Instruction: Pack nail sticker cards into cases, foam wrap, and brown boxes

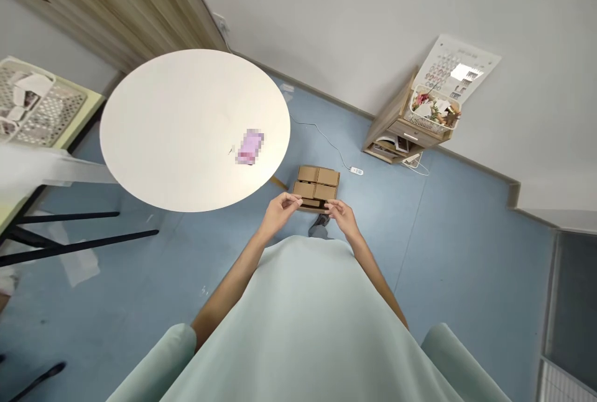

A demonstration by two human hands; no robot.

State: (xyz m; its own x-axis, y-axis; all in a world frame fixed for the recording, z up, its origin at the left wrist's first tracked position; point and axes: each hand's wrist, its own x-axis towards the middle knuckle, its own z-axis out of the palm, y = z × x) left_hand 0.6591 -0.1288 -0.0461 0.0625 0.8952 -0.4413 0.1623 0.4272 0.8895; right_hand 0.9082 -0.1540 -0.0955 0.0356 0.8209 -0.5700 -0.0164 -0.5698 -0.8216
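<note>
My left hand (280, 208) is out in front of my body, its thumb and fingertips drawn together. Across a small gap, my right hand (342, 214) makes a similar pinch. Anything held between the fingertips is too small to make out. Below and just beyond both hands, several brown cardboard boxes (317, 183) sit close together near the floor. The fingertips overlap the near edge of these boxes in the view, and I cannot tell whether they touch it. Part of a dark shoe (319, 221) shows under the hands.
A round white table (186, 122) stands at left, bearing a blurred pink item (250, 147). A white power strip (356, 171) and its cord lie on the blue floor. At right, a wooden cabinet (396, 122) carries a filled white basket (433, 112). Black legs (84, 246) extend at far left.
</note>
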